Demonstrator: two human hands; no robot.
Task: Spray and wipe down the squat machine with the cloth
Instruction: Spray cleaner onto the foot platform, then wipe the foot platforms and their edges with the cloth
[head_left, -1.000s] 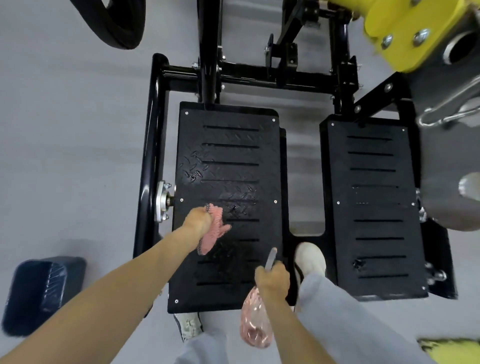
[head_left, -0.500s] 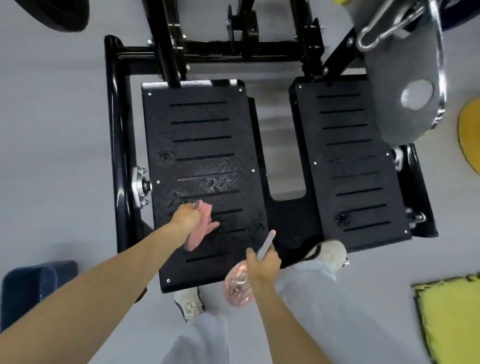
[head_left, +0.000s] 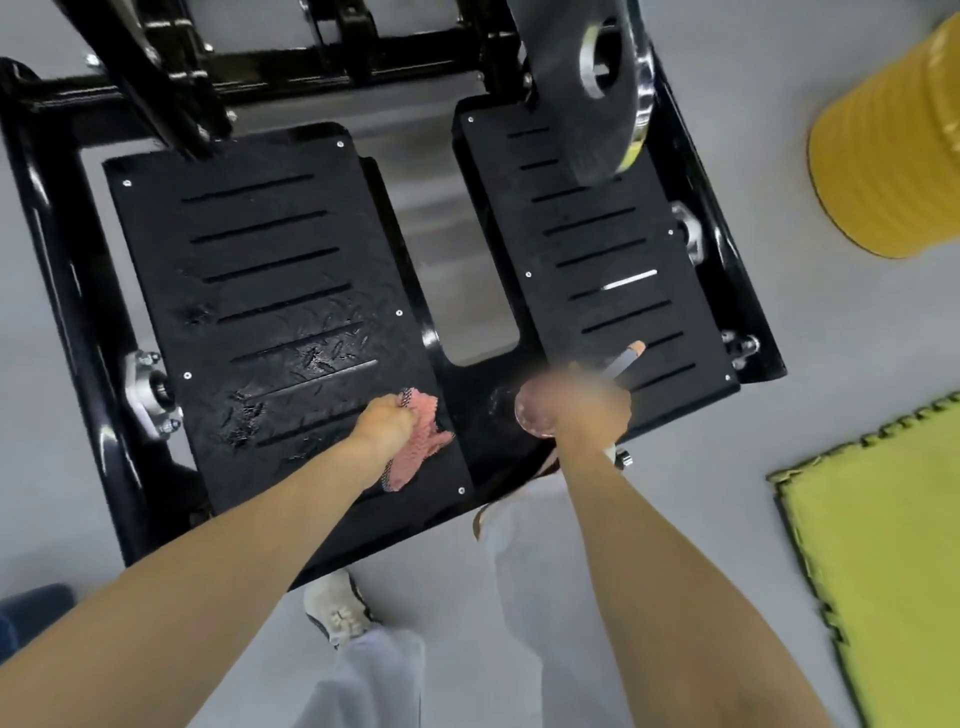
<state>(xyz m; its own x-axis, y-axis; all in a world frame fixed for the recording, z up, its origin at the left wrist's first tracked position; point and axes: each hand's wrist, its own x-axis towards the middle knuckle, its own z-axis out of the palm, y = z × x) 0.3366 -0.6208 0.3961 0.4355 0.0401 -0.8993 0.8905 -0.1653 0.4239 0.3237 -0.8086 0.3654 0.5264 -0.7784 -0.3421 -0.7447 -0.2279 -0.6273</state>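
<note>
The black squat machine has two slotted foot plates, a left plate (head_left: 270, 291) and a right plate (head_left: 618, 270). Wet patches shine on the left plate's near half. My left hand (head_left: 384, 422) grips a pink cloth (head_left: 418, 447) and holds it against the left plate's near right corner. My right hand (head_left: 592, 405), blurred by motion, grips a clear pink spray bottle (head_left: 535, 410), its nozzle (head_left: 626, 358) pointing over the right plate's near edge.
A dark weight disc (head_left: 587, 88) hangs over the right plate. A yellow cylinder (head_left: 888, 145) and a yellow-green floor mat (head_left: 883, 561) lie to the right. My shoe (head_left: 337, 608) and grey trouser legs stand at the machine's near edge. A blue object (head_left: 26, 613) sits lower left.
My right hand has swung the spray bottle rightwards, from the left plate's near edge to the right plate. The left hand with the cloth has shifted toward the left plate's right edge.
</note>
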